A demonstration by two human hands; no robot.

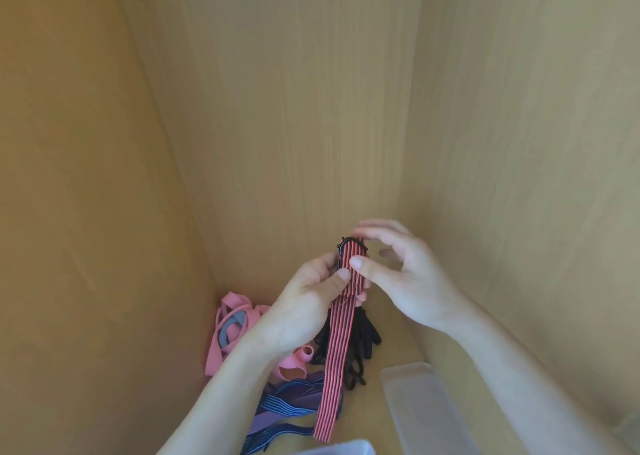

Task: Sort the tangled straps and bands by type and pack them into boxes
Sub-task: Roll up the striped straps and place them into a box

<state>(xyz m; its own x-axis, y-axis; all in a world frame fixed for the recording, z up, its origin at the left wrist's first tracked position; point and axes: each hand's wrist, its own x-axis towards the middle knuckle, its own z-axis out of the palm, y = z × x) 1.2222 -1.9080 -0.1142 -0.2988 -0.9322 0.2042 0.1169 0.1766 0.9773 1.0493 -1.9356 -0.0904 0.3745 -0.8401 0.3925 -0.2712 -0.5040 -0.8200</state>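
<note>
Pinching striped strap [337, 350], left hand [304, 309] and right hand [408, 281], beside box [422, 406]

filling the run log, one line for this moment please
left hand grips striped strap | right hand pinches its top | pile below | box right

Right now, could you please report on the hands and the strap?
Both pinching: left hand, right hand on striped strap, top end. Rest hangs over pile. Lower right, box; path looks clear.
</note>
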